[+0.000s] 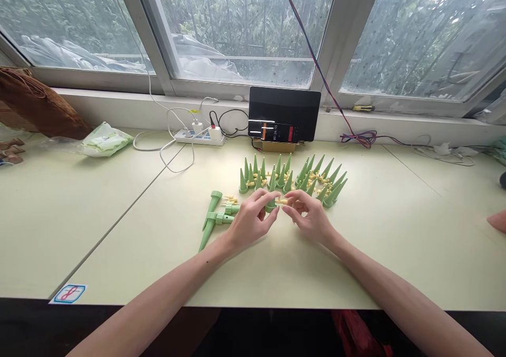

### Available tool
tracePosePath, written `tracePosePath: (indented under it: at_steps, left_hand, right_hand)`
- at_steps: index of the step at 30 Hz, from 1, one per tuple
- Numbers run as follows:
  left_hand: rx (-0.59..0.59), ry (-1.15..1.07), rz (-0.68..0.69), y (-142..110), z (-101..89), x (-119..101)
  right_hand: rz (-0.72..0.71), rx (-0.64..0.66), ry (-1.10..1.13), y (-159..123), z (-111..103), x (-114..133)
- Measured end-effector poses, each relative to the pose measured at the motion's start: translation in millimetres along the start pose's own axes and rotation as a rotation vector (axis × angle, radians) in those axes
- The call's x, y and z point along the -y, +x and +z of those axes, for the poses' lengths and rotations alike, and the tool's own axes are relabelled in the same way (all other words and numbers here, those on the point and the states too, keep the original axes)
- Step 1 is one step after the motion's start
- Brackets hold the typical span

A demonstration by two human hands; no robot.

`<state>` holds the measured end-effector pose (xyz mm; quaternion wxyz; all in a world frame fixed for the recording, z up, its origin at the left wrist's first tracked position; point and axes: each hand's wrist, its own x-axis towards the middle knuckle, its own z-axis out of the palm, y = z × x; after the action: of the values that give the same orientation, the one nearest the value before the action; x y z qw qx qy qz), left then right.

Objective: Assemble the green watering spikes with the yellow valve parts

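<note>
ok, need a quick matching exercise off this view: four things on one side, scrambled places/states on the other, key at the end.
Things
1. Left hand
2. Right hand
3. Yellow cutter
4. Paper label

Places and states
A. Lies on the windowsill
B. Holds a small yellow piece
C. At the front edge of the table
D. Holds a green cone, point up

Pairs: 1-D, 2-B, 3-A, 4-C
</note>
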<state>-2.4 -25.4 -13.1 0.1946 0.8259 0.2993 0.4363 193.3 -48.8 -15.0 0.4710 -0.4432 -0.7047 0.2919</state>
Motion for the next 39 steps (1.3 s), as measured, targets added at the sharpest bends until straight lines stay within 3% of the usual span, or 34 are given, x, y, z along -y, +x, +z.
tracePosePath:
  at_steps: [17, 26, 39]
  left_hand:
    - [0.065, 0.017, 0.007, -2.7, 0.4, -1.9]
    - [0.048, 0.01, -0.024, -1.3, -0.2, -3.2]
    - [0.087, 0.014, -0.025, -3.7, -0.5, -4.0]
  right_hand:
    - [-0.028, -0.006, -0.138, -0.2, 4.3, -6.6]
    - [-0.007, 0.002, -0.052, 0.0, 3.8, 1.1]
    - [-0.03, 0.025, -0.122, -0.1, 5.5, -7.7]
